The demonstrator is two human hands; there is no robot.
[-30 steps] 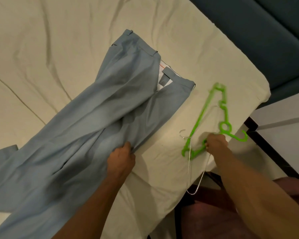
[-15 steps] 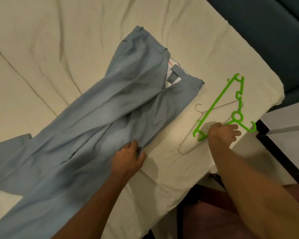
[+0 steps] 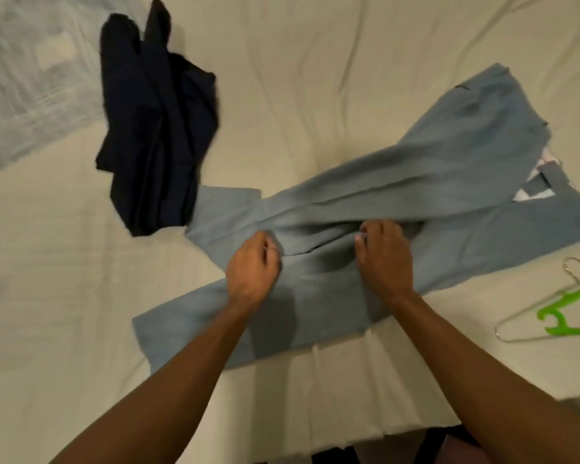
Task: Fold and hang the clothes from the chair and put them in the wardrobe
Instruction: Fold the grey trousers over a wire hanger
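Observation:
Light blue trousers (image 3: 432,182) lie spread across the cream bed sheet (image 3: 315,78), waistband at the right, legs running left. My left hand (image 3: 253,266) pinches the fabric of the upper leg near its middle. My right hand (image 3: 384,254) grips a fold of the trousers a little to the right. A green plastic hanger (image 3: 570,313) and a thin wire hanger (image 3: 529,321) lie on the sheet at the right edge, apart from both hands.
A dark navy garment (image 3: 158,128) lies crumpled on the bed at the upper left, touching the trouser leg ends. A pale patterned cloth (image 3: 24,95) covers the far left corner. The bed's front edge (image 3: 315,440) runs along the bottom.
My right hand let go of the green hanger and moved left onto the trousers. The view swung left, bringing the navy garment into sight. My left hand shifted along the trouser leg.

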